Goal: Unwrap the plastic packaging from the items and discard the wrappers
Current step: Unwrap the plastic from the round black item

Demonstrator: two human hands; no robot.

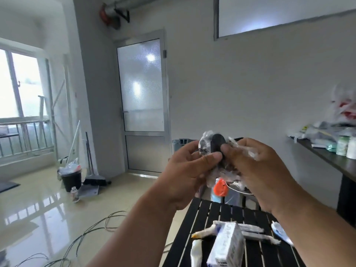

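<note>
I hold a small black rounded item (pixel 217 144) up in front of me, with clear plastic wrap (pixel 205 141) bunched around it. My left hand (pixel 189 171) grips the item's left side, thumb pressed on the front. My right hand (pixel 256 170) pinches the item and a crumpled piece of the wrap (pixel 244 149) on the right. Part of the item is hidden behind my fingers. On the black slatted table (pixel 192 228) below lie a white box (pixel 227 245), a white tube (pixel 196 251) and several wrapped sticks (pixel 256 233).
A black bin (pixel 71 180) with plastic in it stands on the floor at left, beside a broom and dustpan (pixel 92 182). Cables (pixel 92 230) lie across the shiny floor. A dark shelf (pixel 327 158) at right carries bags and bottles. An orange object (pixel 220 187) sits behind the table.
</note>
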